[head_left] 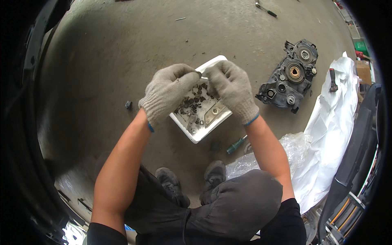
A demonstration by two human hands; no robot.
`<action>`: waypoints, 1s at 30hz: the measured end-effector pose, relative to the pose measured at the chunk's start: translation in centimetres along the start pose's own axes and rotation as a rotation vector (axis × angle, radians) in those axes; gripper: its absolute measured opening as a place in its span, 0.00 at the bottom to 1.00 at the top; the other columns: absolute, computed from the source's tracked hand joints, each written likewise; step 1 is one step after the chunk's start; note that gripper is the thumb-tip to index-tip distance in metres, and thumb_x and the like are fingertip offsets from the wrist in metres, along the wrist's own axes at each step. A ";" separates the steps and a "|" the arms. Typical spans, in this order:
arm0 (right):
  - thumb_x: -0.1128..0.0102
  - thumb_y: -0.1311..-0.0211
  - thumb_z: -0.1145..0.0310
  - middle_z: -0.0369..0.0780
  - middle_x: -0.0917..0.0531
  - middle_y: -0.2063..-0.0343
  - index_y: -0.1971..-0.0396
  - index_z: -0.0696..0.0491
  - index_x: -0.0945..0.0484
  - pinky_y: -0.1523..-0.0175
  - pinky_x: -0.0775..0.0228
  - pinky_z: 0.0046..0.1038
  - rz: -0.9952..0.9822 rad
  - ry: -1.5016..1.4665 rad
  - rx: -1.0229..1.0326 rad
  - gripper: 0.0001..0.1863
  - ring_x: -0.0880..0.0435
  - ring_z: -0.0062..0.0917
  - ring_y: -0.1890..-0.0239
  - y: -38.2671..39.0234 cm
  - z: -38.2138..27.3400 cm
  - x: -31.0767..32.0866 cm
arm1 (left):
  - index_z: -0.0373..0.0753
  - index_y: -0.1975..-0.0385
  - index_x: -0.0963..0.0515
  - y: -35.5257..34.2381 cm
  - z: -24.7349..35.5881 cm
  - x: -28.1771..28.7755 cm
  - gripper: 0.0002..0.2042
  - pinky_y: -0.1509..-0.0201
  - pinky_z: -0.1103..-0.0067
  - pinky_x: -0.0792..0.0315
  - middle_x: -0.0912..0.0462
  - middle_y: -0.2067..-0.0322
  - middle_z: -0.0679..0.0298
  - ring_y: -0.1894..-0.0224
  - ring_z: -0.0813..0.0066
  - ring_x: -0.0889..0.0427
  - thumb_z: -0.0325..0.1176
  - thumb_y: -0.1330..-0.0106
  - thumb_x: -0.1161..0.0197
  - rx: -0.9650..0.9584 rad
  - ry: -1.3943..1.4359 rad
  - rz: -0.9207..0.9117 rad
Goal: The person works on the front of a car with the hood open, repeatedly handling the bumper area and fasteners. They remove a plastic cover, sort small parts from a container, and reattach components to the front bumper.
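Both my hands wear pale knit gloves and meet above a white tray [212, 63] on the floor. My left hand [165, 90] is closed in a pinch, with a small dark piece [199, 74] showing at its fingertips; its exact kind is too small to tell. My right hand [233, 89] is closed beside it, fingers curled, and what they hold is hidden. Below the hands, the tray holds several small dark metal clips [197, 98] and a flat beige bracket [215, 112] with a round hole.
A black headlight housing [286, 77] lies to the right. Near my feet is a green-handled screwdriver [236, 145]. White sheeting [326, 118] and clear plastic wrap [297, 149] spread at right, a dark-red-handled tool [333, 80] on top. A ratchet [266, 9] lies far off; a dark block [128, 105] sits left.
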State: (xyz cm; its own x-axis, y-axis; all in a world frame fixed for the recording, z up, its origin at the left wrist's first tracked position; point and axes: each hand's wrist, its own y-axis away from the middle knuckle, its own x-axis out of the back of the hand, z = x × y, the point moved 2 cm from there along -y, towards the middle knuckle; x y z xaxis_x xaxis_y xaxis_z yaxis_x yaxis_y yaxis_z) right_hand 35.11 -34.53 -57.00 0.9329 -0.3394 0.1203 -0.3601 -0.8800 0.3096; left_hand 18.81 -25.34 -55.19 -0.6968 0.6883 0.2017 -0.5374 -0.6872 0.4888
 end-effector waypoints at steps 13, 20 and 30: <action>0.44 0.37 0.68 0.45 0.23 0.40 0.39 0.51 0.26 0.43 0.22 0.38 -0.574 1.264 0.189 0.24 0.15 0.39 0.50 1.5 11.7 -7.9 | 0.38 0.59 0.13 -0.5 -0.2 1.1 0.15 0.55 0.74 0.24 0.12 0.67 0.61 0.63 0.72 0.16 0.42 0.36 0.36 -0.081 -0.348 0.131; 0.43 0.37 0.68 0.45 0.26 0.37 0.36 0.53 0.27 0.44 0.22 0.38 -0.651 1.369 0.137 0.27 0.15 0.39 0.47 1.1 13.4 -8.3 | 0.37 0.59 0.13 -0.3 -0.3 1.6 0.16 0.55 0.72 0.23 0.12 0.66 0.58 0.63 0.67 0.15 0.43 0.36 0.37 -0.099 -0.406 0.104; 0.47 0.33 0.63 0.48 0.14 0.57 0.49 0.51 0.20 0.48 0.21 0.43 -0.275 1.026 0.129 0.16 0.14 0.44 0.56 0.4 14.0 -3.6 | 0.39 0.59 0.13 -0.5 -0.1 3.2 0.17 0.50 0.68 0.23 0.11 0.62 0.54 0.58 0.58 0.13 0.45 0.36 0.39 -0.098 -0.343 0.187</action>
State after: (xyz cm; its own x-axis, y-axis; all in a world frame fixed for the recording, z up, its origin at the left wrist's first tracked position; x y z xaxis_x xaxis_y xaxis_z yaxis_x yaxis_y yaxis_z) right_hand 31.65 -38.31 -70.54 0.5140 0.2649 0.8159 -0.0786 -0.9326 0.3523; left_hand 16.77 -22.81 -54.83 -0.5967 0.5756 0.5591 -0.4708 -0.8153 0.3369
